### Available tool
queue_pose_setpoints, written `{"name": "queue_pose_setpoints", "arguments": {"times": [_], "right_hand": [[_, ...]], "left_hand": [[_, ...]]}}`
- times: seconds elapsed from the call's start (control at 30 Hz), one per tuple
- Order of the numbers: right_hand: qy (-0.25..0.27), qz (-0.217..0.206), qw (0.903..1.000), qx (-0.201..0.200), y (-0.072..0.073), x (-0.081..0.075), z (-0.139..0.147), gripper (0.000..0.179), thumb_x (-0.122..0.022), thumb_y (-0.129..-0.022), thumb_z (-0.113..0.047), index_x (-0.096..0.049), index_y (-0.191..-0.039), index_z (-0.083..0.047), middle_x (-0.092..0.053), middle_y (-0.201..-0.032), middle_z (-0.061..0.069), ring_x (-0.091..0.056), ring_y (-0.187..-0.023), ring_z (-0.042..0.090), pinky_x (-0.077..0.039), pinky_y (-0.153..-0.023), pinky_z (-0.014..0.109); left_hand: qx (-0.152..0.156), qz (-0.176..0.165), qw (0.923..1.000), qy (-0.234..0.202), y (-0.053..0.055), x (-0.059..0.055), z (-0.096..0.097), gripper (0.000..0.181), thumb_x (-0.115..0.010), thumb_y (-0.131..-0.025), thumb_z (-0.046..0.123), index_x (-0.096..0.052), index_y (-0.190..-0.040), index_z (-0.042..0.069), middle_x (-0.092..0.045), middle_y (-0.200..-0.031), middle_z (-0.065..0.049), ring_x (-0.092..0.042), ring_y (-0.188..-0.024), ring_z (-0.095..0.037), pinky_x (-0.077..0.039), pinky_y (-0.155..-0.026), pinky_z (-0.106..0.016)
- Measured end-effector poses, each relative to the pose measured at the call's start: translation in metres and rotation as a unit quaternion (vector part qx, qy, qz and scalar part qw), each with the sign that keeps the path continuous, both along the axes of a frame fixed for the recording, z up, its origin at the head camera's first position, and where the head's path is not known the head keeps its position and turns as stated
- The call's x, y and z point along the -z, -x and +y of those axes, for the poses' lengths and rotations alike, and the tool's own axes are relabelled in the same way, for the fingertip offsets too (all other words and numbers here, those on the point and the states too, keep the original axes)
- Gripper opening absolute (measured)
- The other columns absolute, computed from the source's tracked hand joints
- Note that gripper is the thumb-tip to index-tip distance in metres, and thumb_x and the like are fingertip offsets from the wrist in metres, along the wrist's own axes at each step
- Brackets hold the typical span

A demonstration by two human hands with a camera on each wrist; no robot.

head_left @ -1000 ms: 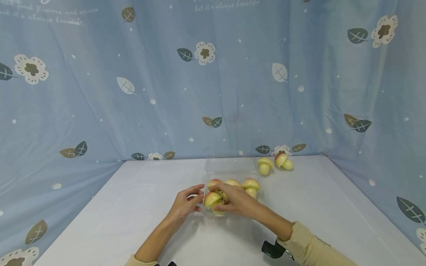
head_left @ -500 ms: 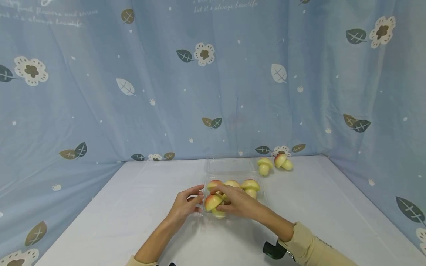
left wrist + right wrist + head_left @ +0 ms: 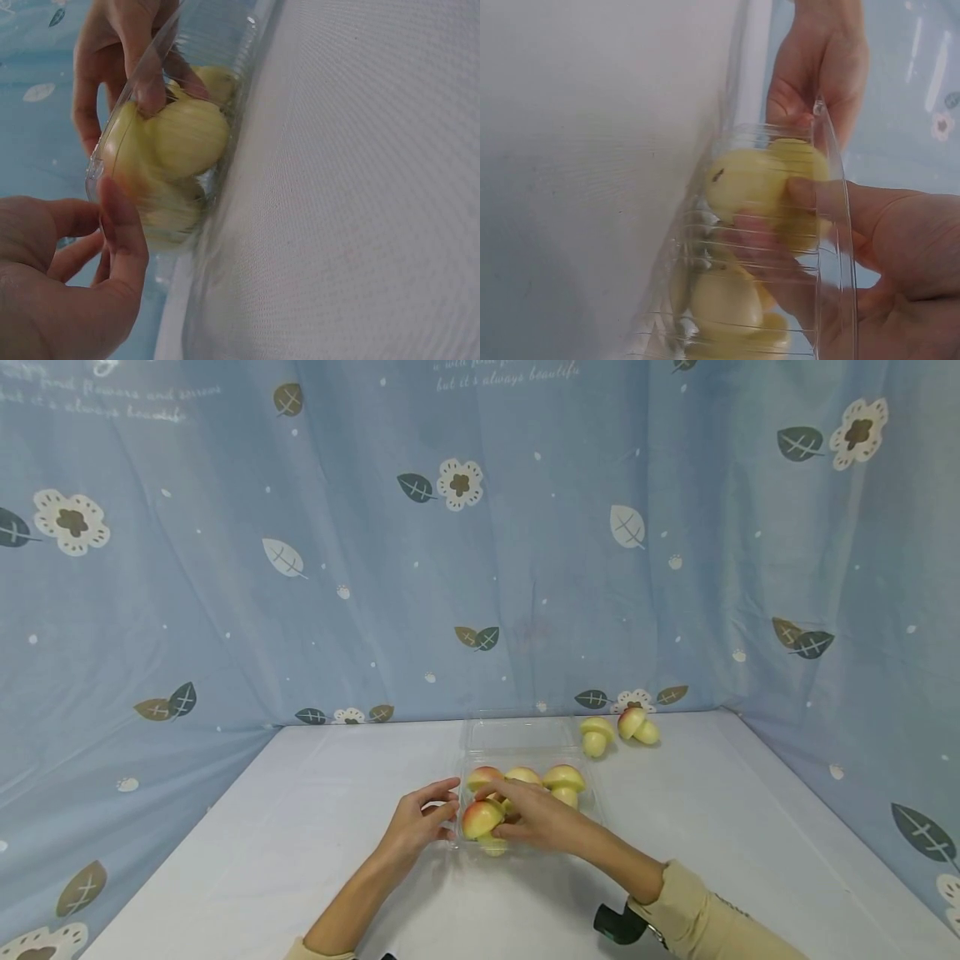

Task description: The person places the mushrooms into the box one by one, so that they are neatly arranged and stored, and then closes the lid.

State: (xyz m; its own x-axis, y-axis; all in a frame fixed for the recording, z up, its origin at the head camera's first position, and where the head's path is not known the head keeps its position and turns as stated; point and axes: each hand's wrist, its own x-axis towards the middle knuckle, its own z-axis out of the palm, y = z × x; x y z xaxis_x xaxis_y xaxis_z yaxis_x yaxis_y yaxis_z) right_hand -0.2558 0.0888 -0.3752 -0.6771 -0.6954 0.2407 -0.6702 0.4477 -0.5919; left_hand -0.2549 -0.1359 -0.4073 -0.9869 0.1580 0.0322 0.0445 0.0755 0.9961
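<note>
A clear plastic clamshell box (image 3: pixel 594 814) lies with its lid raised at the back and holds several mushroom-shaped yellow-green pieces with reddish caps. Inside its front left corner, my right hand (image 3: pixel 537 817) grips one mushroom-shaped piece (image 3: pixel 482 817), its cap to the left and stem toward the front. The right wrist view has the thumb on that piece (image 3: pixel 744 184) and the other fingers beneath, blurred through the plastic. At the box's left side my left hand (image 3: pixel 414 820) pinches the rim, thumb and finger at the edge in the left wrist view. Behind the right hand, further pieces (image 3: pixel 564 777) are partly hidden.
Two more mushroom-shaped pieces, one mostly yellow-green (image 3: pixel 596 737) and one with red on its cap (image 3: pixel 637 727), lie behind the box to the right. A white cloth covers the table (image 3: pixel 322 793). Blue patterned curtain (image 3: pixel 360 610) encloses the back and sides.
The mushroom-shaped piece under my right hand has shifted slightly toward the front of the box, with its stem now nearer the front wall. My left hand stays at the left rim.
</note>
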Motion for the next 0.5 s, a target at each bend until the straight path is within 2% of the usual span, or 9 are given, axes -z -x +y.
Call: {"name": "queue_pose_setpoints", "arguments": {"times": [0.17,0.37,0.5], "right_hand": [[0.015,-0.028,0.9995,0.000,0.000,0.001,0.002,0.052,-0.071,-0.089,-0.005,-0.050,-0.135,-0.009,-0.060,-0.131,0.011,-0.059,-0.119,0.029,-0.060,-0.087,0.032],[0.011,-0.033,0.9994,0.004,0.001,-0.001,0.007,0.065,-0.073,-0.088,-0.010,-0.042,-0.146,-0.011,-0.058,-0.133,0.009,-0.059,-0.117,0.029,-0.060,-0.086,0.034],[-0.006,-0.025,0.9994,0.023,0.002,-0.006,0.013,0.056,-0.072,-0.089,-0.011,-0.048,-0.140,-0.009,-0.058,-0.131,0.013,-0.064,-0.109,0.030,-0.060,-0.083,0.031]], "left_hand": [[0.002,-0.001,1.0000,-0.003,0.000,0.001,0.000,0.043,-0.062,-0.095,0.007,-0.055,-0.137,0.002,-0.055,-0.109,-0.011,-0.055,-0.082,-0.014,-0.054,-0.059,-0.021],[0.001,0.000,1.0000,-0.005,0.000,0.001,0.000,0.043,-0.062,-0.095,0.006,-0.055,-0.137,0.001,-0.055,-0.108,-0.011,-0.055,-0.081,-0.013,-0.054,-0.058,-0.021],[0.002,0.000,1.0000,-0.005,0.001,0.000,0.000,0.044,-0.061,-0.095,0.006,-0.054,-0.138,0.001,-0.054,-0.108,-0.010,-0.056,-0.081,-0.013,-0.055,-0.058,-0.020]]}}
